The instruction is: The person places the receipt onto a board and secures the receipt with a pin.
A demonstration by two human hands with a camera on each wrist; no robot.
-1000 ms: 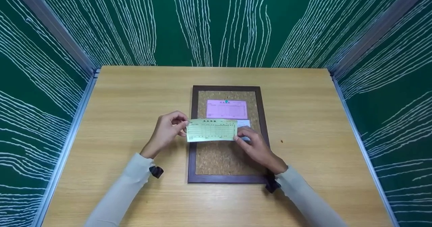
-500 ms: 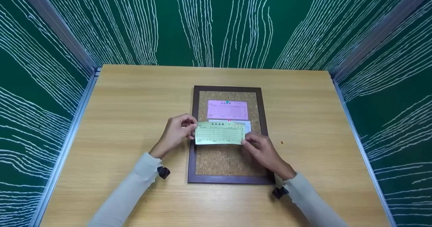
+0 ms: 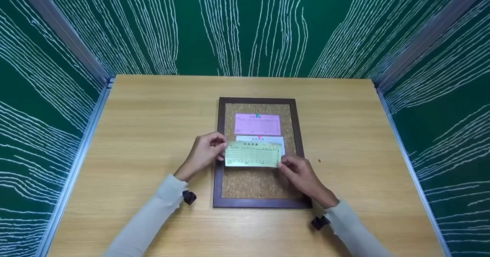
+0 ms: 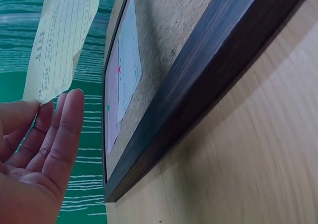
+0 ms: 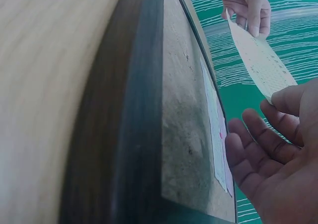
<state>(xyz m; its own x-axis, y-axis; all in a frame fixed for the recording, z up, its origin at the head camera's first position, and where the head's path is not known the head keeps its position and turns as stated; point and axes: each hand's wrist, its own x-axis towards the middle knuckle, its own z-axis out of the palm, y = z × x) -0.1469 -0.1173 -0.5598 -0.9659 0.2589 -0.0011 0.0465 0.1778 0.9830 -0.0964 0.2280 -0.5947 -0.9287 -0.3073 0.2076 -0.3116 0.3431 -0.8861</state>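
Note:
A pale green printed slip [image 3: 253,154] [image 4: 62,40] [image 5: 259,60] hangs just above a cork board [image 3: 260,180] with a dark wooden frame [image 3: 218,173]. My left hand [image 3: 206,152] pinches the slip's left end, and my right hand [image 3: 296,169] pinches its right end. On the cork, a pink slip [image 3: 257,124] is pinned near the top with a green pin. Below it lies a white slip [image 3: 268,139] held by a red pin [image 3: 260,137], its lower part hidden behind the green slip.
The board lies on a light wooden table [image 3: 134,134] enclosed by green patterned walls [image 3: 46,96] on three sides. A tiny dark speck [image 3: 319,160] sits on the table right of the frame.
Both hands have carried the green slip to the right and slightly toward me, from over the frame's left edge to over the cork, covering more of the white slip.

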